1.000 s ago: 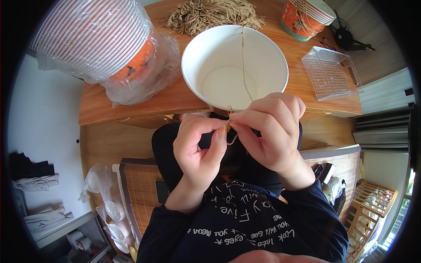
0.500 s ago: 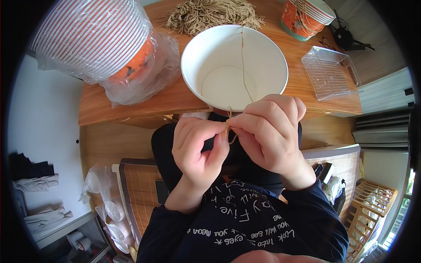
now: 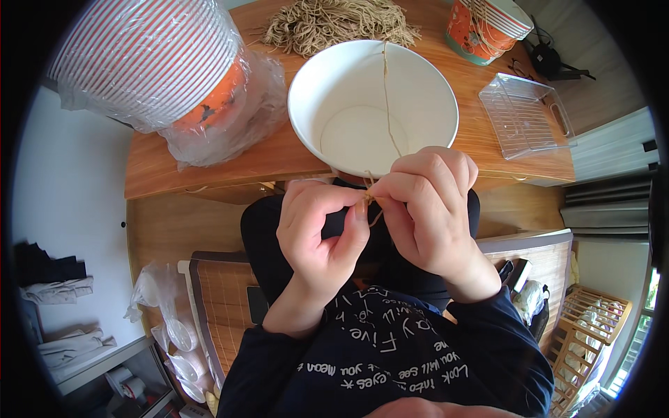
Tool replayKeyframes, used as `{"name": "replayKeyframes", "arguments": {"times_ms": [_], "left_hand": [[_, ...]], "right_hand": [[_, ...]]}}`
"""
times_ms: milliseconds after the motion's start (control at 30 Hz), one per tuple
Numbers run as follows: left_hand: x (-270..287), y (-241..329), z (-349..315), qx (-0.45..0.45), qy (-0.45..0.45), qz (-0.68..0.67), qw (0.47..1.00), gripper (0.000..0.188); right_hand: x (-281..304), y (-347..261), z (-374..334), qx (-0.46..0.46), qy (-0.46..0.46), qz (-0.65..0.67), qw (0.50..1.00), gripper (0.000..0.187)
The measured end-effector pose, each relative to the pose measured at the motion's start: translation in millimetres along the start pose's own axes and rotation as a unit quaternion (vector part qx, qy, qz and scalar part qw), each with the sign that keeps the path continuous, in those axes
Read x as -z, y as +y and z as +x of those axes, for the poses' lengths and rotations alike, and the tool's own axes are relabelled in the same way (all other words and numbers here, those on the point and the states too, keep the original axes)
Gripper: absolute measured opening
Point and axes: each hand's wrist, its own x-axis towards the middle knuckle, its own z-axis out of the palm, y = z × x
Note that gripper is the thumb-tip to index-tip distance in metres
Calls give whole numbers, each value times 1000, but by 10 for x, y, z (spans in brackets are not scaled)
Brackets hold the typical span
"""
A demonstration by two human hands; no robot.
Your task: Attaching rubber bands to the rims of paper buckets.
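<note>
A large white paper bucket stands at the table's near edge with its open mouth toward me. Thin tan twine runs from its far rim across the opening to my fingers. Just in front of the near rim, my left hand pinches the twine between thumb and forefinger. My right hand meets it there, thumb and fingertips pinched on the same twine. A small loop and loose end stick out where the fingertips come together; whether there is a knot is hidden by them.
Behind the bucket lies a heap of tan twine. A plastic-wrapped stack of buckets is at the left. Orange patterned buckets with twine stand at the far right, near a clear plastic tray. The wooden table ends before my knees.
Both hands have barely shifted; my left hand has moved slightly to the right, and my right fingers have tilted a little. The pinch on the twine continues. The bucket looks unmoved.
</note>
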Motion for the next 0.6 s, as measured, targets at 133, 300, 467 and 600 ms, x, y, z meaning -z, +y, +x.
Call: {"name": "replayKeyframes", "arguments": {"times_ms": [133,300,467,600], "left_hand": [[-19,21,-20,68,-8,-66,996,9],[-36,2,-35,61,-8,-70,996,10],[-27,-5,-42,73,3,-78,994,12],[-20,-12,-37,68,-9,-82,994,12]], "right_hand": [[13,4,-13,-5,-4,12,1000,34],[90,22,-8,-10,-28,28,999,34],[149,-47,18,-36,-42,49,997,33],[84,38,-31,-10,-6,28,1000,30]]}}
